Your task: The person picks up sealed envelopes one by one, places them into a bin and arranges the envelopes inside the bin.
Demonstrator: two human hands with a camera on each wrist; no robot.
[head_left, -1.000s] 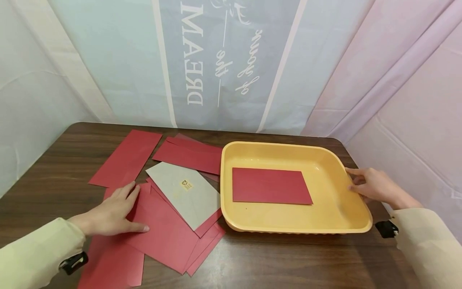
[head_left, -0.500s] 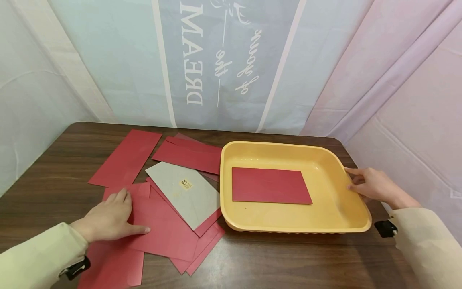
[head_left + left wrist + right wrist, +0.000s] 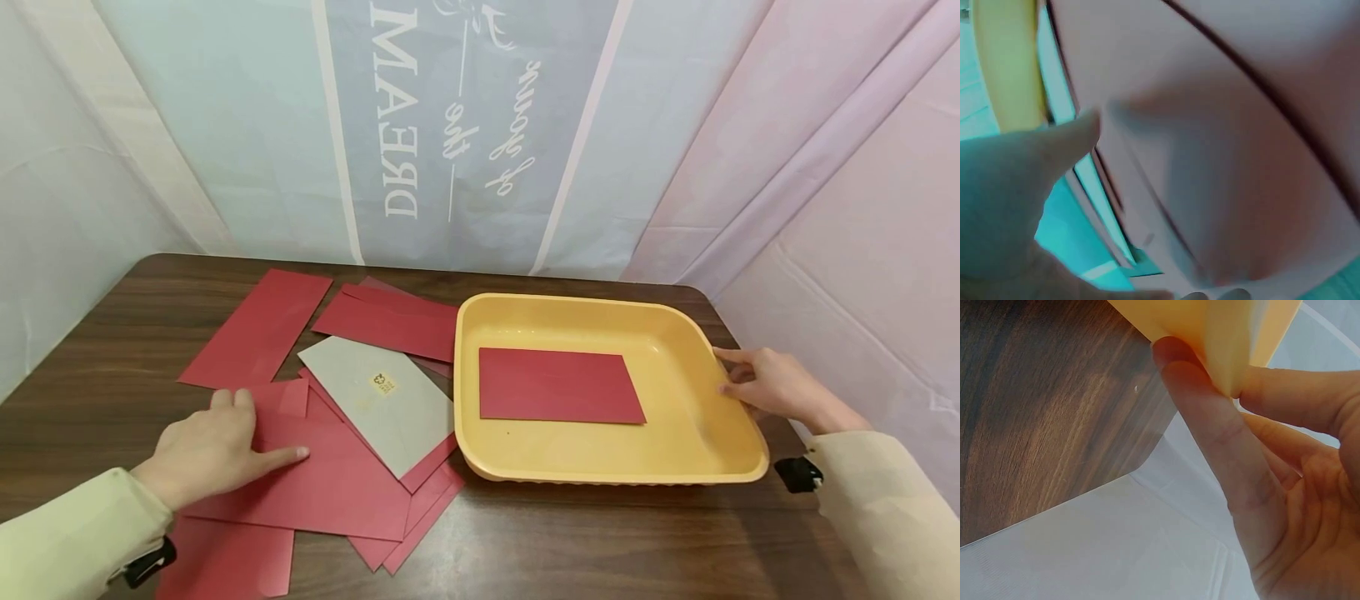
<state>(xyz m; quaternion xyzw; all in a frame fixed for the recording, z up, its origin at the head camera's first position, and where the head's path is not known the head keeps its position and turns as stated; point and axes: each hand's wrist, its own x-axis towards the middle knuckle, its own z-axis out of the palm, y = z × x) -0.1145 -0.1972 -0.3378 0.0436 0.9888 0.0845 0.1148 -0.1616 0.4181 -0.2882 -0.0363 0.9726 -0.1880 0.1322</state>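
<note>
My left hand [image 3: 206,450] lies over the left pile of red envelopes, thumb spread out across the face of the topmost one [image 3: 345,492]. Its fingertips reach to that envelope's far edge. From the left wrist the thumb [image 3: 1066,147] shows close over the paper, with a few fingertips at the lower border. At the opposite side, my right hand [image 3: 780,387] pinches the right rim of a yellow plastic tray [image 3: 562,450] between thumb and fingers, as the right wrist view shows at the tray's edge [image 3: 1229,362]. One red envelope [image 3: 562,387] lies flat inside the tray.
A pale grey envelope [image 3: 378,408] with a small yellow label overlaps the pile's right part. More red envelopes lie behind [image 3: 397,321], at the back left [image 3: 258,325] and at the front left [image 3: 228,558]. A printed cloth [image 3: 480,133] hangs behind the dark wooden table [image 3: 570,542].
The topmost envelope under my left hand has turned from slanted to nearly level across the pile, baring more of those below. The left hand has shifted slightly left. My right hand keeps its grip.
</note>
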